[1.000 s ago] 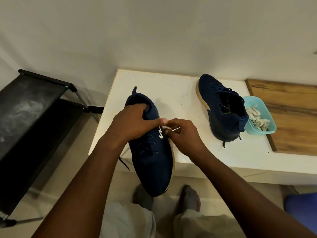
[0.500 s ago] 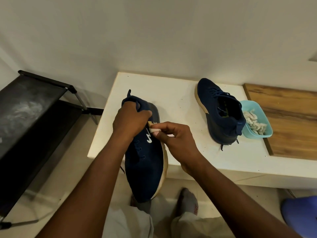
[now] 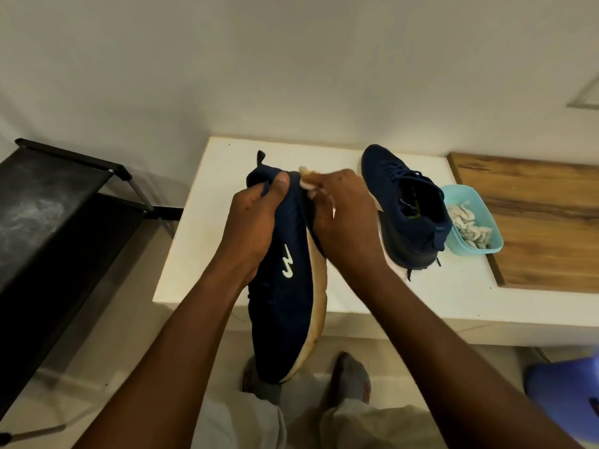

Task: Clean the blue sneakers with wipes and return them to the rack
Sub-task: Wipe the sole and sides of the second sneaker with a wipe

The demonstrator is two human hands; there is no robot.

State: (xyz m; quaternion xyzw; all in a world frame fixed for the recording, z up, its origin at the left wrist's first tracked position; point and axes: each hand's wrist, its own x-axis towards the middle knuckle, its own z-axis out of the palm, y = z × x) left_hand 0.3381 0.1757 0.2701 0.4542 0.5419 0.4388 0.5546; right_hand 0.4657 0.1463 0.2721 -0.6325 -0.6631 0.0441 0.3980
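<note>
The black rack stands on the floor left of the white table. Its frame is thin tube, and its flat dark shelf carries pale, dusty smears. On the right part of the table lies a wooden board with visible grain, and a shallow teal tub rests on the board's left edge. The tub holds crumpled whitish wipes. The second sneaker stands upright on the table, toe toward the wall. Its heel is against the tub and covers the tub's left rim. A rounded blue object sits low at the right, cut off by the frame edge. The held sneaker is off the table surface, above the near edge. Its heel is up, its toe hangs toward the socked feet, and it blocks the view of part of them. The upper is dark navy knit with a white zigzag mark, and the thick tan sole faces right. The left hand grips the heel collar, thumb pressed on the fabric. The right hand pinches a pale wipe against the sole at the heel. This hand also covers part of the second sneaker's near side.
</note>
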